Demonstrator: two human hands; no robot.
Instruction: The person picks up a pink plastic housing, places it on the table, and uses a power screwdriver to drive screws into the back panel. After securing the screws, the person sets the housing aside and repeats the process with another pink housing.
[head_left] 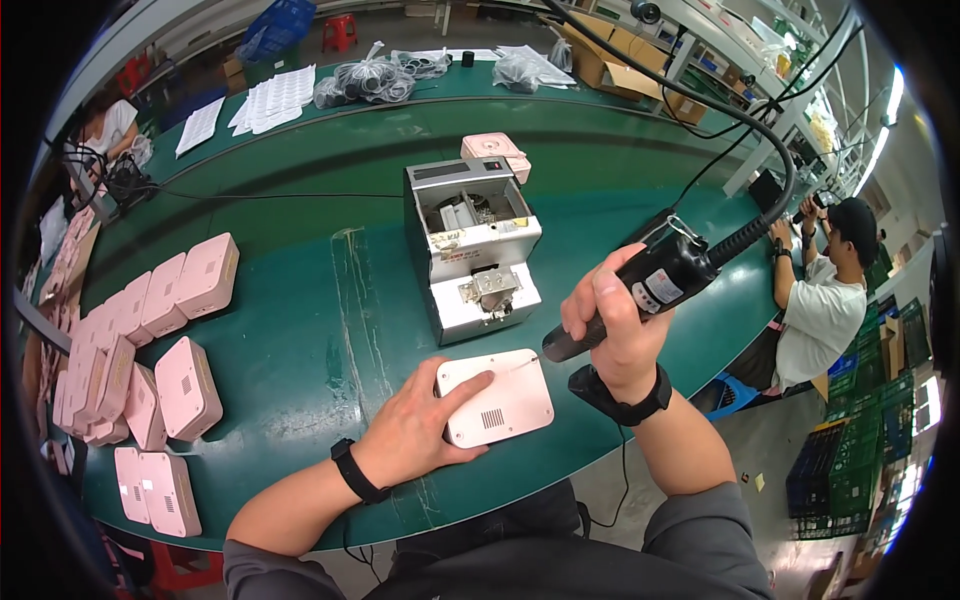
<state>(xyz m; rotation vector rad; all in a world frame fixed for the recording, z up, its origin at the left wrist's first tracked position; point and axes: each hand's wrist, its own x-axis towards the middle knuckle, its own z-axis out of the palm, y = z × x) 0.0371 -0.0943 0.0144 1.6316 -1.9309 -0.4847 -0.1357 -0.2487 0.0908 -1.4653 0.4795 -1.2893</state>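
Note:
My left hand (415, 415) is closed round the left side of a pale pink plastic housing (515, 405) lying on the table. Its face shows a slotted vent and holes near the corners. In my right hand (625, 325) is a black electric screwdriver (670, 275), gripped round its body, with a thick cable running up from its rear. The tool's front end hangs above the right part of the housing. A thin tip seems to reach near the housing's upper edge. Just beyond stands a grey metal screw feeder (480, 245) with an open top tray.
Several pink housings (180, 385) are grouped and stacked at the left. Another pink piece (497, 150) sits behind the feeder. Bagged parts (365, 80) and white sheets (275, 100) lie on the far bench. A co-worker (825, 290) sits at the right, near green crates (835, 465).

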